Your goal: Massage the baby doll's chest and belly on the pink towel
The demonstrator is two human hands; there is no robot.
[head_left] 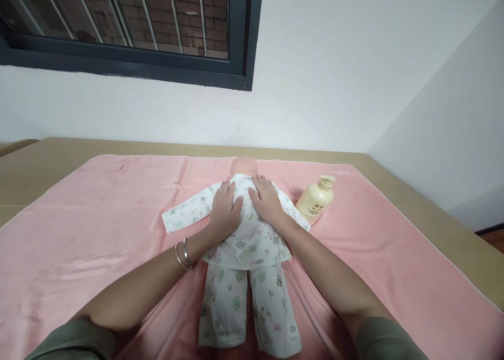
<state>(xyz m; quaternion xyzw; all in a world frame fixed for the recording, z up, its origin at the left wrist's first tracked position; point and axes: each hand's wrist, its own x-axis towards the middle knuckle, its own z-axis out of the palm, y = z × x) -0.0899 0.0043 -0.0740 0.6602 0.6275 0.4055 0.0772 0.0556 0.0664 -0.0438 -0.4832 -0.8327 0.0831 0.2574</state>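
Observation:
A baby doll (244,167) lies face down on a pink sheet, its bald head toward the wall. It wears a white printed top (252,244) and matching trousers (224,307), with both sleeves spread out sideways. My left hand (226,208) rests flat on the left side of the doll's upper back, fingers pointing to its head. On the right side of the upper back lies my right hand (266,200), also flat with the thumb apart. Neither hand grips anything. The doll's own hands do not show beyond the sleeves.
A cream pump bottle (316,197) stands tilted in view by the doll's right-hand sleeve. The pink sheet (386,255) covers much of a tan table (417,197). White walls (334,61) and a dark-framed window (240,34) with bars rise behind.

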